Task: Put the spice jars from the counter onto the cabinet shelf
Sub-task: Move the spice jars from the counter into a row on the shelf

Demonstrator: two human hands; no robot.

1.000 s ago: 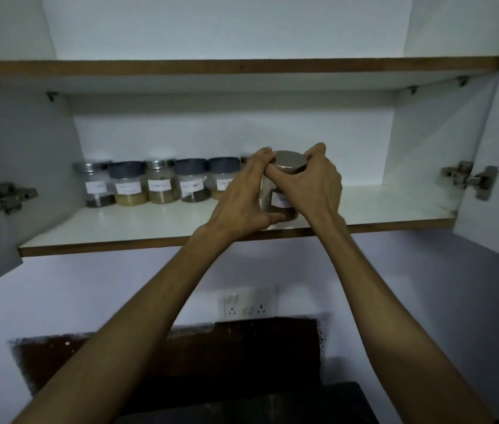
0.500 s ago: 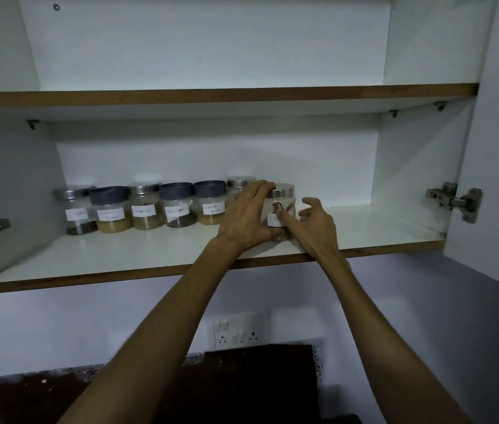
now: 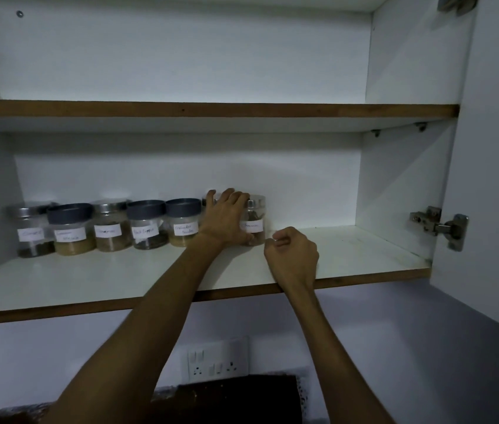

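Left hand (image 3: 226,220) grip wrapped round the jar (image 3: 254,221), upright on the shelf (image 3: 150,270). Right hand (image 3: 292,255) curled, holding nothing, just beside the jar.

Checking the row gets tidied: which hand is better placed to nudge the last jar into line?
Probably the left hand: it already rests on the last jar. The right hand is curled, off the jar, near the shelf edge.
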